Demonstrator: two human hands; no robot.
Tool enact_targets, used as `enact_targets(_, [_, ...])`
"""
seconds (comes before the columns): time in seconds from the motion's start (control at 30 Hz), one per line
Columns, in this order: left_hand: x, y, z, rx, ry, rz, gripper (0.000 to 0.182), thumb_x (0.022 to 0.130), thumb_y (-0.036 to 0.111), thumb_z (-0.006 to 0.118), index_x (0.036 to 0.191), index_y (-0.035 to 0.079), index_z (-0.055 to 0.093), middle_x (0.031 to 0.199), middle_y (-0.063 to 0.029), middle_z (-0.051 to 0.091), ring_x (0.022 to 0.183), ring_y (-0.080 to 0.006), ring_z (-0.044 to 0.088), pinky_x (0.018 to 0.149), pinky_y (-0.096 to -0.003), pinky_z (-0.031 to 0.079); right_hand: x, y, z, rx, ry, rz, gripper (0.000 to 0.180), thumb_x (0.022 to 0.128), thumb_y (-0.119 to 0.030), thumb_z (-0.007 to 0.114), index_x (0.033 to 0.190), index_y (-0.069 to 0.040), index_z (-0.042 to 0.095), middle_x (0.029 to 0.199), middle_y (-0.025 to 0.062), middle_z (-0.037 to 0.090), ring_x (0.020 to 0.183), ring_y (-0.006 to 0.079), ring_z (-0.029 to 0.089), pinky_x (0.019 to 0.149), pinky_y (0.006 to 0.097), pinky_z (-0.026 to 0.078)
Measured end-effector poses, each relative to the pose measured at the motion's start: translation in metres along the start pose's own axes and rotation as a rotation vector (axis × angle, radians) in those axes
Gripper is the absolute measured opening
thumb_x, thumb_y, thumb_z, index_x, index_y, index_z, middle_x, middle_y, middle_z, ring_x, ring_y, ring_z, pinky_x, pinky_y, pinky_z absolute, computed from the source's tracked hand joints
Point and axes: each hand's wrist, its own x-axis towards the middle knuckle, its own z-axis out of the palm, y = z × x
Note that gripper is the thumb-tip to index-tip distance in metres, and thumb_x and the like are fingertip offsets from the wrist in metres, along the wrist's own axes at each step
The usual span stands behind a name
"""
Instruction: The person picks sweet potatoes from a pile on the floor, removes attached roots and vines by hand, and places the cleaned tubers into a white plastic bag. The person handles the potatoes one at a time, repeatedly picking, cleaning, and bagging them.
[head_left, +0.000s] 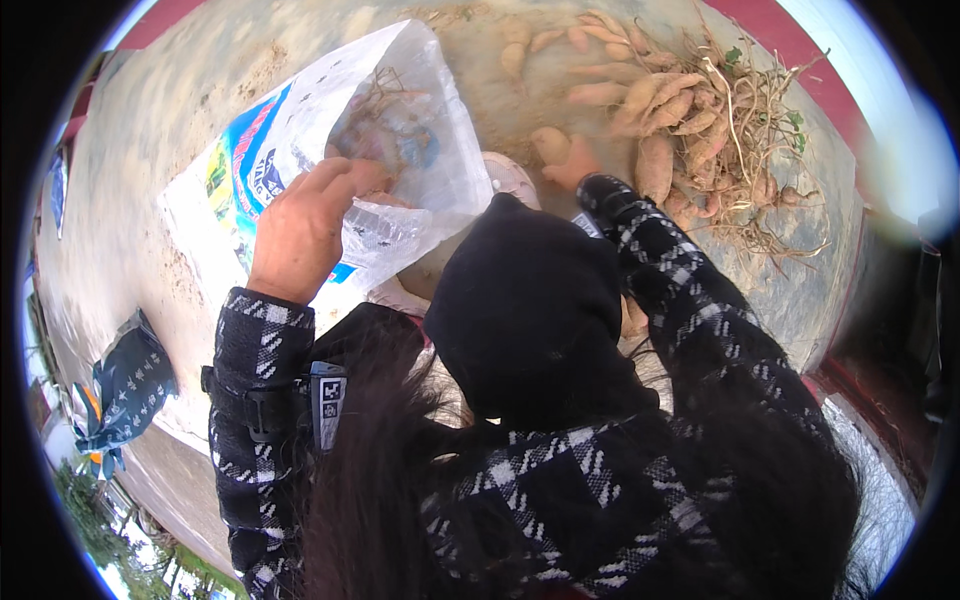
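Observation:
My left hand (304, 221) grips the open mouth of a white plastic woven sack (300, 127) with coloured print. Just beyond its fingers, a reddish shape (373, 178) looks like a sweet potato, and stringy roots (386, 94) show inside the sack. Whether my fingers also touch the reddish shape, I cannot tell. My right hand (577, 163), slightly blurred, has its fingers on a sweet potato (550, 145) on the concrete ground. Right beside that hand lies a heap of sweet potatoes (667, 105), some still joined to their vines.
Tangled dry roots and vines (757, 150) spread at the heap's right side. Loose sweet potatoes (514, 56) lie at the far side. A dark printed bag (135, 382) is at the left on the concrete floor (135, 150). My shoe (510, 178) shows between the sack and my right hand.

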Motion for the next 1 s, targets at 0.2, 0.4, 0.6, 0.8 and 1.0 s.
enact_targets(0.2, [0.001,0.000,-0.004,-0.020,-0.008,0.016,0.006,0.078,0.001,0.053,0.084,0.003,0.053,0.107,-0.0086,0.058,0.092,-0.0310,0.056,0.073,-0.0372,0.048,0.000,0.005,-0.044,1.289,-0.569,0.082,0.057,0.082,-0.038,0.056,0.122,0.000,0.043,0.104,0.0161,0.058,0.089,0.0276,0.060,0.077,0.0394,0.047])
enact_targets(0.4, [0.001,0.001,-0.002,-0.021,0.042,0.027,0.028,0.071,-0.006,0.049,0.093,0.008,0.058,0.102,-0.0072,0.059,0.090,-0.0292,0.057,0.073,-0.0365,0.048,-0.014,-0.027,-0.072,1.728,-0.901,-0.017,0.057,0.089,-0.044,0.034,0.123,0.001,0.043,0.099,0.0197,0.057,0.080,0.0248,0.060,0.069,0.0344,0.049])
enact_targets(0.6, [0.000,0.001,-0.003,-0.030,0.029,0.028,0.018,0.074,-0.004,0.051,0.089,0.006,0.056,0.104,-0.0077,0.059,0.092,-0.0291,0.058,0.074,-0.0364,0.048,-0.016,-0.049,-0.075,1.740,-1.036,0.051,0.060,0.088,-0.046,0.033,0.122,0.003,0.043,0.098,0.0189,0.056,0.075,0.0225,0.060,0.062,0.0315,0.050])
enact_targets(0.8, [0.001,-0.001,-0.003,-0.035,0.046,0.048,0.040,0.064,-0.010,0.048,0.097,0.010,0.059,0.101,-0.0058,0.058,0.091,-0.0278,0.057,0.074,-0.0362,0.048,-0.009,-0.061,-0.073,1.651,-1.085,-0.016,0.062,0.086,-0.047,0.035,0.121,0.003,0.044,0.095,0.0189,0.058,0.073,0.0234,0.060,0.063,0.0315,0.050])
enact_targets(1.0, [0.003,-0.007,-0.001,-0.031,0.040,0.070,0.037,0.065,-0.009,0.049,0.097,0.008,0.058,0.100,-0.0055,0.058,0.087,-0.0278,0.057,0.072,-0.0369,0.048,-0.006,-0.068,-0.064,1.600,-1.136,-0.273,0.053,0.085,-0.038,0.048,0.119,0.003,0.045,0.097,0.0188,0.058,0.077,0.0242,0.059,0.069,0.0337,0.049])
